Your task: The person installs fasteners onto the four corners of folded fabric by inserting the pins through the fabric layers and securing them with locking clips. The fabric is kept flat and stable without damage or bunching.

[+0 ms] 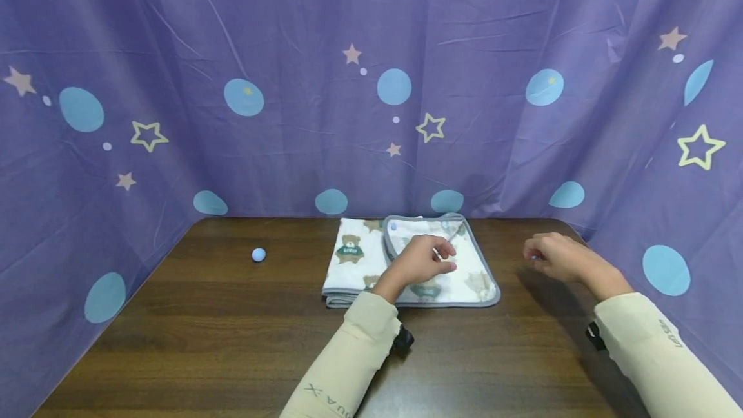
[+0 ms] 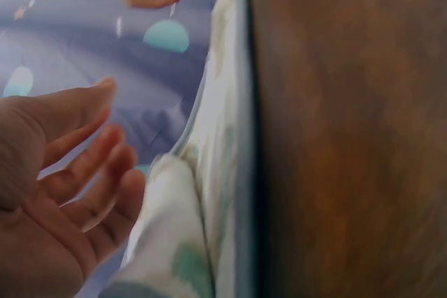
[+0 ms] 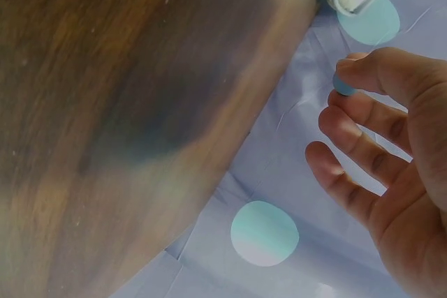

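Between thumb and index finger my right hand (image 1: 560, 258) pinches a small blue ball (image 3: 343, 84), held up above the table's right side; its other fingers are spread and loosely bent. My left hand (image 1: 422, 259) hovers over a folded white cloth (image 1: 478, 284) with grey edging and bear prints, fingers relaxed and holding nothing. In the left wrist view this hand (image 2: 77, 179) is beside the cloth's raised fold (image 2: 174, 221). One layer of the cloth is turned over toward the right. A small blue round spot (image 1: 393, 226) shows near the cloth's far edge.
Another light blue ball (image 1: 258, 255) lies on the brown wooden table (image 1: 220, 328), left of the cloth. A purple curtain (image 1: 290, 147) with stars and blue circles hangs behind the table and along both sides.
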A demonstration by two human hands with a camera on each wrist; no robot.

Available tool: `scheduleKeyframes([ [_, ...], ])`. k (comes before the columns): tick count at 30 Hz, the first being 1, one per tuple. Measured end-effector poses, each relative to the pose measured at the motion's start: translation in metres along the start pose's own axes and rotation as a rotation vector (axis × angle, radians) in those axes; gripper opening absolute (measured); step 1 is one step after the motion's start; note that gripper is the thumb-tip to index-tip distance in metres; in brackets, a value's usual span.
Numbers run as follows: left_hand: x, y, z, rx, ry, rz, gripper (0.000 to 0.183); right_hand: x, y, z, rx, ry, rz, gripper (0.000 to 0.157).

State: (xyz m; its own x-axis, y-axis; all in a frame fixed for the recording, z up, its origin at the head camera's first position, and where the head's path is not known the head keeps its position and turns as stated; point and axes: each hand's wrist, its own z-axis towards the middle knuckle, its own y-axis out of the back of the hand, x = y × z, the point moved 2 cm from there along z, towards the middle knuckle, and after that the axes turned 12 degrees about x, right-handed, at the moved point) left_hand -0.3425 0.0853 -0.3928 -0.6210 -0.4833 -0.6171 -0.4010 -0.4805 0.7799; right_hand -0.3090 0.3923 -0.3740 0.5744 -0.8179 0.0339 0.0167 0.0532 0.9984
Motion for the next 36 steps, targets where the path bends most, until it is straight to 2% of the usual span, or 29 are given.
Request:
scheduleKeyframes([
  [3, -0.008, -0.01, 0.002, 0.111, -0.007, 0.094, 0.022, 0.002, 0.0, 0.0, -0.004, 0.003, -0.001, 0.026],
  [6, -0.012, -0.019, 0.001, 0.203, -0.005, 0.144, 0.024, 0.003, -0.001, 0.001, -0.008, 0.008, 0.004, 0.026],
  [11, -0.016, -0.03, -0.001, 0.309, 0.005, 0.228, 0.031, 0.006, 0.0, 0.002, -0.025, 0.022, -0.006, 0.025],
  [14, -0.018, -0.034, -0.001, 0.325, 0.012, 0.293, 0.034, 0.009, 0.002, 0.004, -0.033, 0.043, -0.011, 0.025],
  [22, -0.021, -0.037, -0.003, 0.385, 0.06, 0.362, 0.035, 0.018, 0.004, 0.008, -0.037, 0.043, -0.006, 0.026],
  [28, -0.022, -0.036, -0.002, 0.353, 0.053, 0.403, 0.027, 0.024, 0.006, 0.01, -0.027, 0.05, -0.015, 0.025],
  [36, -0.017, -0.029, -0.001, 0.301, 0.033, 0.312, 0.041, 0.033, 0.011, 0.013, -0.052, 0.095, -0.002, 0.03],
])
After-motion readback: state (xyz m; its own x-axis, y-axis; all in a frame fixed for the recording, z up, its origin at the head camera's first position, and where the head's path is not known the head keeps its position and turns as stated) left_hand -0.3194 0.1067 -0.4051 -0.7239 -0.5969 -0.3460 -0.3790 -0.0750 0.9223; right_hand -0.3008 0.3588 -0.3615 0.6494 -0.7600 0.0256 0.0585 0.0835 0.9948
